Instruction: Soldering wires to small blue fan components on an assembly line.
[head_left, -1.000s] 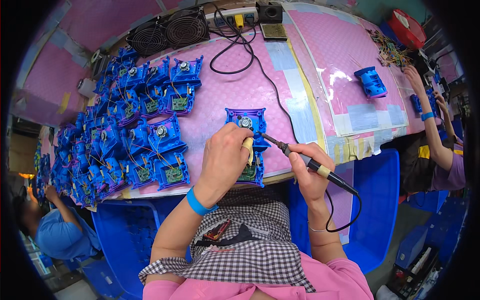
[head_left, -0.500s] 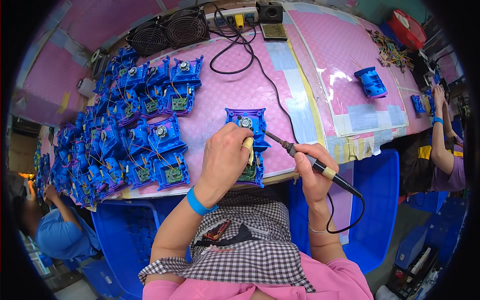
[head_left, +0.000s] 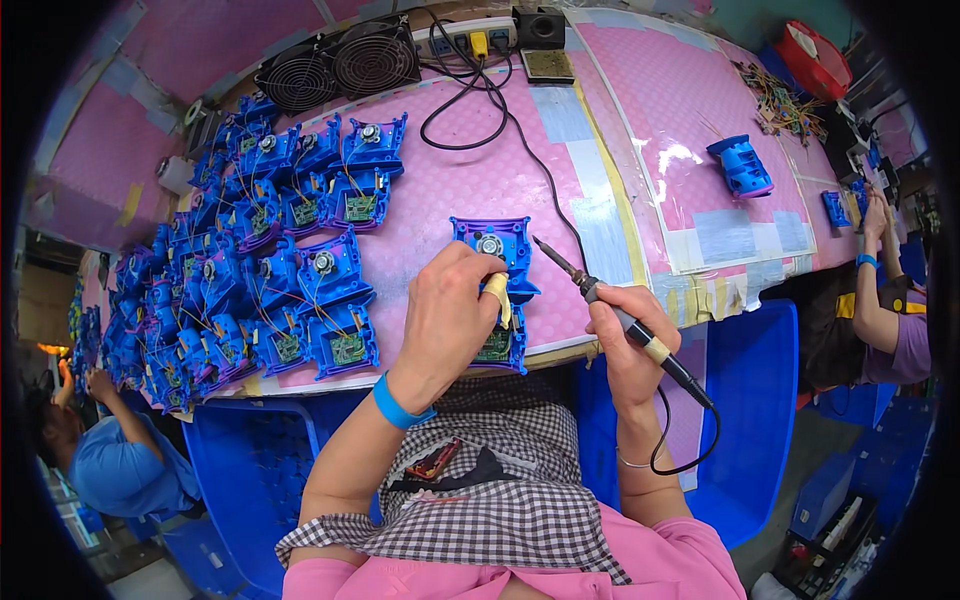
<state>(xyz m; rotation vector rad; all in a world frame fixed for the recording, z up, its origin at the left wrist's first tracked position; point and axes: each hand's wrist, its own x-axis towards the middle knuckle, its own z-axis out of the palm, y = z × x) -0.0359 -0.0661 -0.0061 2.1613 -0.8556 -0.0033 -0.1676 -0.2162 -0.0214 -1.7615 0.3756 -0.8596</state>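
My left hand [head_left: 450,315] rests on a blue and purple plastic housing [head_left: 500,250] with a green circuit board at the near edge of the pink table, fingers curled over it, one fingertip wrapped in yellow tape. My right hand [head_left: 625,335] grips a soldering iron [head_left: 600,295] like a pen; its tip points up-left and hovers just right of the housing, apart from it. The iron's black cord loops down below my wrist.
Many matching blue housings [head_left: 260,260] lie in rows on the left of the pink mat [head_left: 450,180]. Two black fans [head_left: 340,65] and a power strip [head_left: 470,40] stand at the back. A lone blue part [head_left: 742,165] lies right. Other people sit at left and right.
The soldering iron's tip has lifted away to the right of the housing. My left hand has stayed on the housing. The person at the right has shifted an arm.
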